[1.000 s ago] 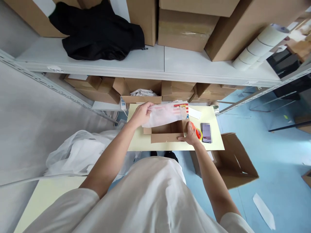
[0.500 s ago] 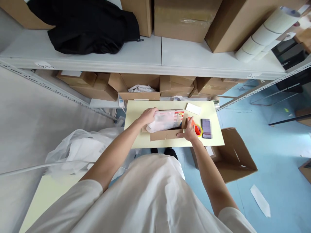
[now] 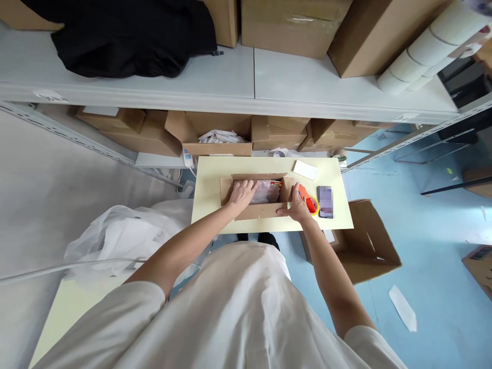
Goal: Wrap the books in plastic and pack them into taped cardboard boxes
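Observation:
A small open cardboard box (image 3: 253,212) lies on the pale yellow table, its flaps folded outward. Inside it rests a package in translucent white wrap (image 3: 267,191), with a red and yellow print at its right end. My left hand (image 3: 243,195) lies on the left part of the package, fingers stretched out over it. My right hand (image 3: 296,205) grips the box's right front corner, thumb on the front flap and fingers by the right flap. Just right of that hand are an orange tape dispenser (image 3: 305,196) and a yellow-rimmed tape roll (image 3: 314,206).
A phone (image 3: 326,201) and a white card (image 3: 305,169) lie on the table (image 3: 209,171). Shelving (image 3: 215,95) with cartons stands behind. A large open carton (image 3: 369,251) sits on the floor at right; white plastic wrapping (image 3: 126,230) is heaped at left.
The package has gone down from above the box's rim to inside it. My left hand has moved right and down, from the package's end to lying on its top. My right hand stays at the box corner.

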Available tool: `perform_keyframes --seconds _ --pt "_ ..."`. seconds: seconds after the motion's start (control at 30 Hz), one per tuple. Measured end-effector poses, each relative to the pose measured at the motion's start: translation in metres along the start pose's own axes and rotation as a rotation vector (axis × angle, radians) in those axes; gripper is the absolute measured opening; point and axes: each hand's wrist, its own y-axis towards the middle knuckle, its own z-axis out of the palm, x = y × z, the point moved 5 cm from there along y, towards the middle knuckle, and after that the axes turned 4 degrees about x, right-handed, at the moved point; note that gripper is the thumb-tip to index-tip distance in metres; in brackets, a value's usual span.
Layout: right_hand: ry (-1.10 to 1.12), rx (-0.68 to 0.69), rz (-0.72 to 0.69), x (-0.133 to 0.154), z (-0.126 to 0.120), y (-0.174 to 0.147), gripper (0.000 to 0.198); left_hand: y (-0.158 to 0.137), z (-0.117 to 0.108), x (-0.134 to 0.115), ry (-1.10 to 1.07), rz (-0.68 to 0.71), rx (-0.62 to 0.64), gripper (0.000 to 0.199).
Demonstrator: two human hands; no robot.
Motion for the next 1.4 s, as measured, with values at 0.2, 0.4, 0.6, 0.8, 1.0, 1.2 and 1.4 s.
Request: perform_keyframes --seconds 0.2,0.4,0.6,0.8,1.0,1.2,1.4 --pt "-0.015 -0.045 -0.034 -0.001 -0.007 -0.004 0.128 -0.052 -0.027 0.038 -0.117 -0.212 -0.377 0.056" --pt "0.110 -0.252 -0.018 -0.010 -0.021 -0.005 0.099 -0.083 0.023 0.071 -0.805 -0.418 -0.384 0.063" --pt "0.392 -0.272 -0.074 0.005 -0.012 -0.005 0.064 -0.076 0.021 0.043 -0.689 -0.147 -0.292 0.055" --pt "0.089 0.028 -0.338 0.015 -0.009 -0.024 0.052 -0.083 0.015 0.050 -0.316 0.129 -0.019 0.100" --pt "0.024 0.061 -0.330 0.011 -0.011 -0.026 0.042 -0.075 0.026 0.061 -0.474 0.085 -0.113 0.043" --pt "0.104 -0.182 -0.036 0.013 -0.009 -0.013 0.024 -0.070 0.039 0.061 -0.832 -0.146 -0.314 0.039" --pt "0.101 -0.290 0.105 0.021 -0.016 0.005 0.052 -0.052 0.043 0.077 -1.055 -0.409 -0.468 0.060"
